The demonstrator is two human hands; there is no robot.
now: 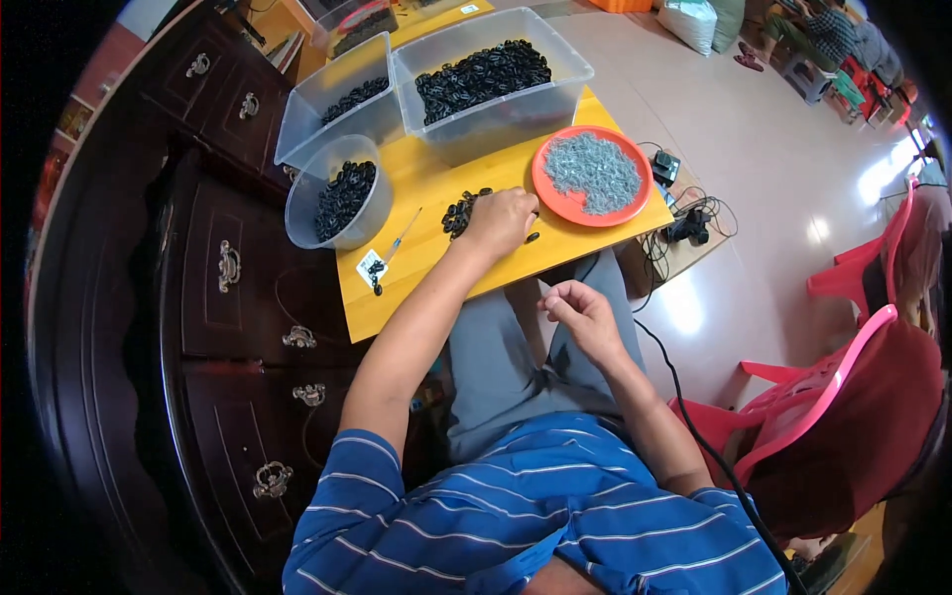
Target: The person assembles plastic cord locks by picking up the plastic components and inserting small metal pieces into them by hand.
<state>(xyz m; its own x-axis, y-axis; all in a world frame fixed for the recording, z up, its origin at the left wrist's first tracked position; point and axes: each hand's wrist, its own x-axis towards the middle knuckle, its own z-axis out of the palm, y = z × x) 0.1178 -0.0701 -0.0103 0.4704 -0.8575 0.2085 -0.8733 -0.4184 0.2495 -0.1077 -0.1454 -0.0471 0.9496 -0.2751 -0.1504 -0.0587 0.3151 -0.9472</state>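
My left hand (502, 220) rests palm down on the yellow table (426, 188), its fingers curled over a small heap of black ring-shaped parts (458, 214); whether it grips any is hidden. My right hand (580, 312) hovers over my lap below the table edge, fingers pinched together on something too small to make out. An orange plate (548, 193) heaped with small grey metal pieces (595, 171) lies just right of my left hand.
A round clear tub (337, 203) and two clear bins (486, 84) (332, 99) hold more black parts. A small screwdriver (402, 238) lies on the table. Dark wooden drawers (228, 268) stand left, red plastic chairs (833, 387) right, cables (684, 223) beyond the table.
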